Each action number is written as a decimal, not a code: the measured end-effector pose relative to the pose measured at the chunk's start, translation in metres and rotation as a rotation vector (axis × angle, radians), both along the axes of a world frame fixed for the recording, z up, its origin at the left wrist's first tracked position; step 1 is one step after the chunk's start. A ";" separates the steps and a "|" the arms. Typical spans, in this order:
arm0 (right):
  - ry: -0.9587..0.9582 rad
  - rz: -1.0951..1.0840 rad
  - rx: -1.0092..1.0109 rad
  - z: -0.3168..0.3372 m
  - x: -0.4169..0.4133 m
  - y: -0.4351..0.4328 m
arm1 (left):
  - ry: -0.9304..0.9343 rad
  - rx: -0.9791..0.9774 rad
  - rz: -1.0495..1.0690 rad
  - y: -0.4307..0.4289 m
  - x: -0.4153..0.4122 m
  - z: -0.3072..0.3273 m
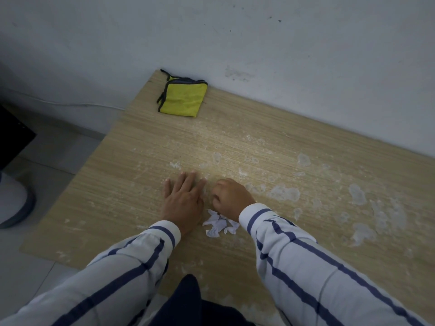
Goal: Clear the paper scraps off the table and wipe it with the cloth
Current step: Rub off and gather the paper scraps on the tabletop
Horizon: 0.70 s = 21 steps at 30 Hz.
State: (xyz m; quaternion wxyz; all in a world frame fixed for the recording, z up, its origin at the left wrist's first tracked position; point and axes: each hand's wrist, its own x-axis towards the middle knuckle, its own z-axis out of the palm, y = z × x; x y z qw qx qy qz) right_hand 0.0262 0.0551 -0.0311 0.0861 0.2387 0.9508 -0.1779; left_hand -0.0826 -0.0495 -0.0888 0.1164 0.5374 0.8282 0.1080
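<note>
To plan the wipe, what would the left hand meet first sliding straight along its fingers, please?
The left hand probably meets only smeared table, then the wall; the yellow cloth seems just left of that line.

Plain room: wooden table (113, 184), bare wall (294, 48).

A single wide-angle view from the person's head looks forward and steeply down on the table (117, 184), close above its near edge. The table runs slantwise across the frame, with the wall (259, 43) behind it and the floor (58, 149) left of it.
</note>
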 end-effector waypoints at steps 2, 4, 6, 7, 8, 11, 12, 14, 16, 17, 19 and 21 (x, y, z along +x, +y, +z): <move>-0.009 -0.036 -0.034 0.000 -0.001 0.001 | 0.007 -0.006 -0.003 0.000 0.000 0.000; 0.021 -0.101 -0.066 -0.001 -0.001 0.002 | 0.008 -0.009 -0.004 0.000 -0.001 0.000; 0.112 -0.240 -0.138 -0.002 0.000 0.006 | 0.009 -0.011 -0.004 0.000 0.000 0.000; 0.184 -0.359 -0.198 0.000 0.001 0.008 | 0.010 -0.013 -0.006 0.000 0.000 0.001; 0.266 -0.506 -0.278 0.003 0.003 0.012 | 0.010 -0.015 -0.007 0.001 0.000 0.000; 0.403 -0.791 -0.518 0.013 0.011 0.023 | -0.007 0.000 -0.011 0.001 0.000 0.003; 0.384 -0.791 -0.544 0.017 0.015 0.025 | -0.015 0.013 -0.014 0.001 0.000 0.003; 0.337 -0.760 -0.556 0.023 0.023 0.024 | -0.035 0.028 -0.019 0.000 -0.001 0.004; 0.313 -0.734 -0.536 0.024 0.033 0.020 | -0.065 0.048 -0.036 -0.003 -0.003 0.005; 0.305 -0.715 -0.519 0.024 0.039 0.017 | -0.084 0.064 -0.059 -0.005 -0.004 0.006; 0.288 -0.662 -0.474 0.022 0.050 0.010 | -0.128 0.079 -0.150 -0.010 -0.006 0.008; 0.265 -0.603 -0.409 0.018 0.060 0.001 | -0.125 0.033 -0.302 -0.015 -0.008 0.009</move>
